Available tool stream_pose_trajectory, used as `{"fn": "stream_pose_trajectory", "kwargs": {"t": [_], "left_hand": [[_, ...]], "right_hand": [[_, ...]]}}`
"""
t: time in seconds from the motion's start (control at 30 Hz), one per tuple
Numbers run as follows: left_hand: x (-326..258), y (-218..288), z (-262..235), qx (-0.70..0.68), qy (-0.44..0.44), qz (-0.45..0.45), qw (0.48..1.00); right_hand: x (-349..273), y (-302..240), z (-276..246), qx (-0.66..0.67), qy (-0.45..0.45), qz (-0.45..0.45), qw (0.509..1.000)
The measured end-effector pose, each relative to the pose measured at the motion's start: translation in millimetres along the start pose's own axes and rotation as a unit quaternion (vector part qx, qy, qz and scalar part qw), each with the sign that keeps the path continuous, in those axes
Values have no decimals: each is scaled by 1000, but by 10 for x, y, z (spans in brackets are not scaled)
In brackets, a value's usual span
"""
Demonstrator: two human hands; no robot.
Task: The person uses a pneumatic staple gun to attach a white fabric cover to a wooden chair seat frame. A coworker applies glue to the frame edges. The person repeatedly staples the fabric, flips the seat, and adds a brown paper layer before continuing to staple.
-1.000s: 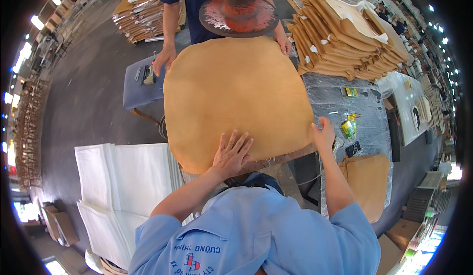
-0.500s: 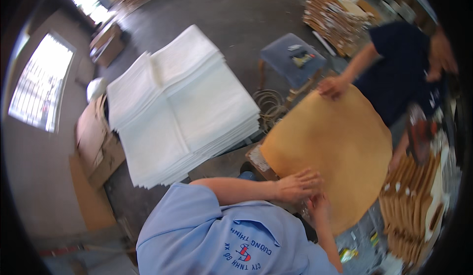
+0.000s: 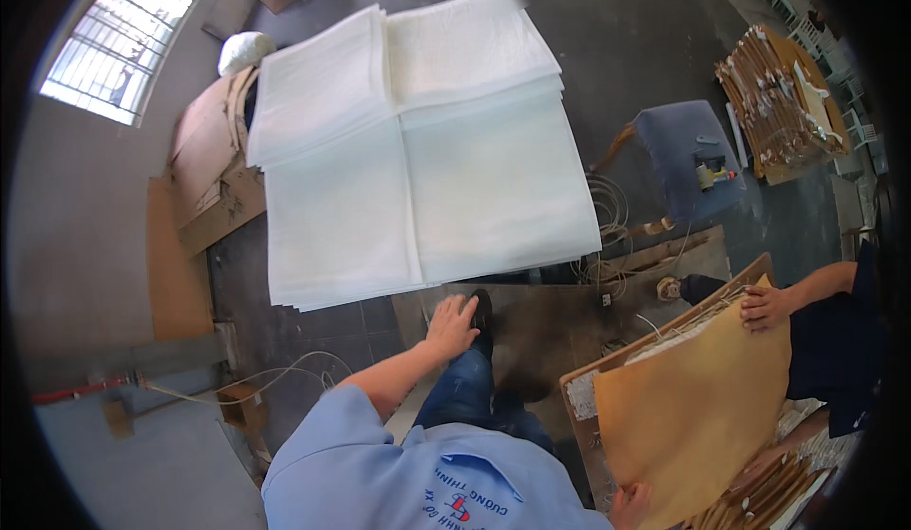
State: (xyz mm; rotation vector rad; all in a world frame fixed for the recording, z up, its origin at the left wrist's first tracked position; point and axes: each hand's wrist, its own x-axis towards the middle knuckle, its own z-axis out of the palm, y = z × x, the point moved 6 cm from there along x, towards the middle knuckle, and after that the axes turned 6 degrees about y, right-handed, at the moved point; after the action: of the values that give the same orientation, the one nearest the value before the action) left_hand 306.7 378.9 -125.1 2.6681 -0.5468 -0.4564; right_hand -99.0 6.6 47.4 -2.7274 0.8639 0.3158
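- The left hand (image 3: 453,326) is stretched forward, fingers spread and empty, just short of the stack of white sheets (image 3: 418,150).
- The tan curved panel (image 3: 697,411) is gripped at its lower edge by the right hand (image 3: 630,505), apparently pinched.
- Its upper corner is held by a co-worker's hand (image 3: 765,307).

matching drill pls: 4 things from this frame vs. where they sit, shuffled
1. white sheet stack
2. tan sheet
3. left hand
4. blue stool

a. top right, small things on it
b. lower right, held at the bottom by the right hand
c. upper centre, on the floor
d. free, reaching toward the stack's near edge

Pairs: 1-c, 2-b, 3-d, 4-a
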Motion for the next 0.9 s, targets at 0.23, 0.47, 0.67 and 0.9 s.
{"fn": "stream_pose_trajectory", "kwargs": {"t": [0.23, 0.47, 0.67, 0.9], "left_hand": [[1308, -597, 692, 162, -67, 52, 983], [2209, -978, 582, 38, 101, 64, 992], [2350, -903, 405, 36, 132, 91, 986], [2230, -1044, 1110, 170, 10, 127, 977]], "right_hand": [[200, -239, -95, -17, -34, 71, 997], [322, -299, -99, -50, -47, 76, 995], [270, -328, -82, -77, -61, 121, 988], [318, -354, -136, -119, -69, 144, 980]]}}
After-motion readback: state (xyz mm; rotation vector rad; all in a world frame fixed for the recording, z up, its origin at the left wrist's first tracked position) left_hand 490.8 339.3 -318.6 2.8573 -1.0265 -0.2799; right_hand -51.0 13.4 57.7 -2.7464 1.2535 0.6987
